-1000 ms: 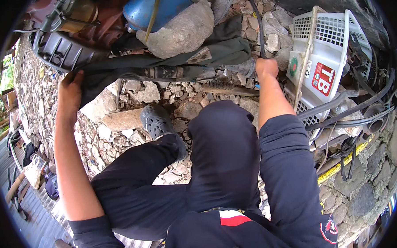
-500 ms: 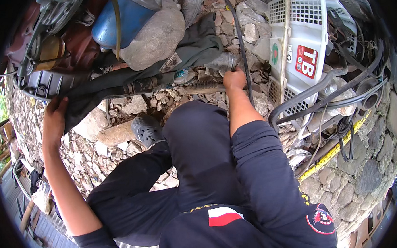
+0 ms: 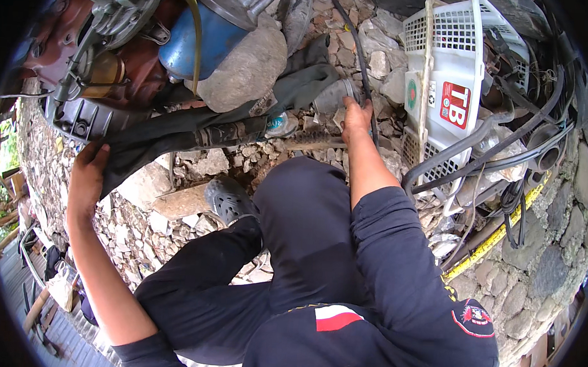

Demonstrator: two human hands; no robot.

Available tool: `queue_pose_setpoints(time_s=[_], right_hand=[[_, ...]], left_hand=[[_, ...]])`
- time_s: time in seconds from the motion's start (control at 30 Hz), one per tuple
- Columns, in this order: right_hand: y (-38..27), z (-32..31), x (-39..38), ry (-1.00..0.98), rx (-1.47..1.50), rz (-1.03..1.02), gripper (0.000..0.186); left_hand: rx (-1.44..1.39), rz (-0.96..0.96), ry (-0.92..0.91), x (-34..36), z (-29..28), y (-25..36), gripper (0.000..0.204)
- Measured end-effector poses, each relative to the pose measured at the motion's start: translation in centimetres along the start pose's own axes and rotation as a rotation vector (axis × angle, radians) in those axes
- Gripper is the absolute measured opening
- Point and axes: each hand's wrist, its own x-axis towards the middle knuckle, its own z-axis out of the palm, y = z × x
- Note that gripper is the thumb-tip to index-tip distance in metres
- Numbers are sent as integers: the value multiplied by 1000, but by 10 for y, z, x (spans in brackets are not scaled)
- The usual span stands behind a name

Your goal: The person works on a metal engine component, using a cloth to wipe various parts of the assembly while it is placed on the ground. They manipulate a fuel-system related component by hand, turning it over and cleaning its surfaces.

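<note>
My L grip (image 3: 88,174), at 9 o'clock, is closed on one end of a dark green cloth (image 3: 162,132), thumb on top. From there the cloth runs stretched out toward approx 12, over rubble (image 3: 208,161), its far part lying loose beyond a big grey rock (image 3: 243,76). My R grip (image 3: 356,119) is at 1, thumb & fingers pointing up, right by a clear plastic cup (image 3: 330,98); can't tell if it's holding anything or just touching the rim. A black hose (image 3: 361,62) passes just beside it, on the R. White plastic basket (image 3: 443,69) w/ pipes & cables sits at 2. Up at 11 there's a blue tank (image 3: 181,54), w/ the rock next to it; red-brown machinery (image 3: 148,65) is at 10, its grey ribbed housing (image 3: 90,119) just above my L grip. My grey clog (image 3: 231,200) is btwn 8 & 9, below the cloth.
</note>
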Motion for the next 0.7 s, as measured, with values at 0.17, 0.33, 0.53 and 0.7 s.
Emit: queue_pose_setpoints(time_s=[0.17,0.33,0.53,0.7], right_hand=[[-25,5,-16,-33,-116,27,116],[-41,7,-28,50,-104,23,98],[-46,19,-10,27,-169,-326,94],[-92,43,1,100,-326,-519,97]], left_hand=[[-264,-141,45,-17,-26,0,57],[-481,-176,197,-37,-57,-13,55],[-748,-83,444,-46,-98,-41,50],[-1002,113,515,-45,-146,-97,33]])
